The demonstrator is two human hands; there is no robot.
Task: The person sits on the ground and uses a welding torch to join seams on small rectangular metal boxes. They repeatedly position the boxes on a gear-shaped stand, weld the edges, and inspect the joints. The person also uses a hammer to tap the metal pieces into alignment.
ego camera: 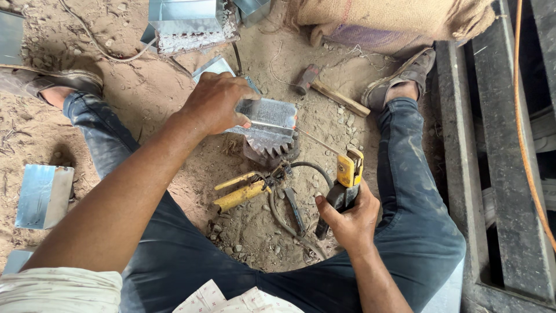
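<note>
- While we sit on the sandy dirt floor point(145, 87) with legs spread, our left hand point(217, 104) presses down on a folded shiny sheet-metal piece point(267, 116), its fingers curled over the near edge and clamping it.
- That piece rests on a rusty toothed gear wheel point(272, 152), which seems to serve as a support in place of a desk.
- Our right hand point(347, 217) grips a yellow-and-black electrode holder point(346, 179), fingers wrapped tight round the handle; a thin welding rod point(321, 142) runs from it up to the sheet-metal edge.
- We judge the step in hand to be tacking a seam on the piece; the next move would call for a steady rod tip on the joint and a firm hold with the left hand.
- Between our knees lie yellow-handled pliers point(240, 194) and a dark cable point(313, 171).
- A wooden-handled hammer point(330, 93) lies beyond the gear.
- Containers: an open galvanised box point(43, 197) lies at our left, and another metal box with a rough welded edge point(188, 26) stands ahead; we cannot tell that either holds anything.
- A burlap sack point(394, 20) sits at the far right.
</note>
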